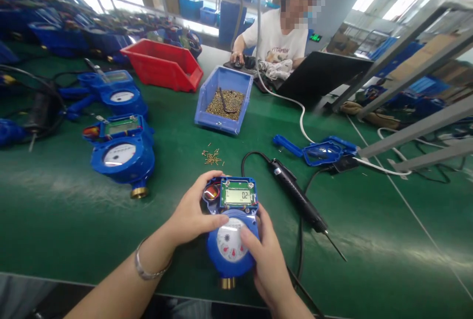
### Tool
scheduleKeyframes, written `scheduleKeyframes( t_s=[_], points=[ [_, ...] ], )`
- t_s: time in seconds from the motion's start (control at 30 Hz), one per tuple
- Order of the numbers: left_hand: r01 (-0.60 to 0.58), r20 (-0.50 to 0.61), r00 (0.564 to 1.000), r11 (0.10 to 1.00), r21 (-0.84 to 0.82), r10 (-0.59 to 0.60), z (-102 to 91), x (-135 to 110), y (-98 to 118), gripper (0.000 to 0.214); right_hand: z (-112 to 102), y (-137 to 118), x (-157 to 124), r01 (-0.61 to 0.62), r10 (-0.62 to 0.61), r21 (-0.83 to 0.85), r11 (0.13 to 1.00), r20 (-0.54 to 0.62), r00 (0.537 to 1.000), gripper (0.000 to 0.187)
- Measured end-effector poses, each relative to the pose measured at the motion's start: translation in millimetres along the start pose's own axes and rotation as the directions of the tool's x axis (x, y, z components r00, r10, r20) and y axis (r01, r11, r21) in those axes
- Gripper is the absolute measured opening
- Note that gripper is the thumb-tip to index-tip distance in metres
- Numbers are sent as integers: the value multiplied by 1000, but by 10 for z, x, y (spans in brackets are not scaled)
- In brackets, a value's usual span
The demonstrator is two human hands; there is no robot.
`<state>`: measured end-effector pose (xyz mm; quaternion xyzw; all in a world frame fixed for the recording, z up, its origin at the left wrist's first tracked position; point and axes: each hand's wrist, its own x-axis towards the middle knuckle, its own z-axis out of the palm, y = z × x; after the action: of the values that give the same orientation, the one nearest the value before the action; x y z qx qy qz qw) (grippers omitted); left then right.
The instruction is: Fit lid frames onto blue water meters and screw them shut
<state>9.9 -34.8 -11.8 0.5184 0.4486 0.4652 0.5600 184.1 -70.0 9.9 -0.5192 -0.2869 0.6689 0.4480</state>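
Observation:
A blue water meter (233,263) with a white dial, a brass fitting and an uncovered circuit board with a lit display is between my two hands near the table's front edge. My left hand (192,213) grips its left side, the thumb lying over the dial's upper edge. On the other side my right hand (268,255) wraps round the body, its thumb on the dial. Just beyond the meter lies a small heap of brass screws (212,157). To the right rests a black electric screwdriver (299,195), its bit pointing toward the front right.
Two more blue meters (123,154) stand at left, near another black screwdriver (41,107). A blue bin (200,114) holds screws and a hex key; a red bin (158,65) is behind. An opened blue cover (321,154) lies right. Across the table, a person (283,33) sits at a laptop (321,75).

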Motion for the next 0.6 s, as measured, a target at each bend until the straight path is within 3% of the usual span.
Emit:
scheduleKeyframes(
  t_s=[0.17,0.3,0.37,0.5,0.6],
  points=[
    [-16,-9,1000,1000,22,16,21,2,2,75,-129,-326,322,41,-32,-181,983,53,998,69],
    [-3,-10,1000,999,52,4,4,-2,11,76,-50,-630,622,11,95,-368,930,271,958,61],
    [-9,-12,1000,998,64,10,-2,2,17,76,10,-726,724,10,152,-451,892,322,934,56],
    [-28,-18,999,994,104,30,-1,10,47,74,102,-791,808,34,176,-571,820,307,935,52],
    [-32,-17,999,990,136,34,1,15,79,72,183,-782,785,103,127,-668,737,287,949,48]
  ],
)
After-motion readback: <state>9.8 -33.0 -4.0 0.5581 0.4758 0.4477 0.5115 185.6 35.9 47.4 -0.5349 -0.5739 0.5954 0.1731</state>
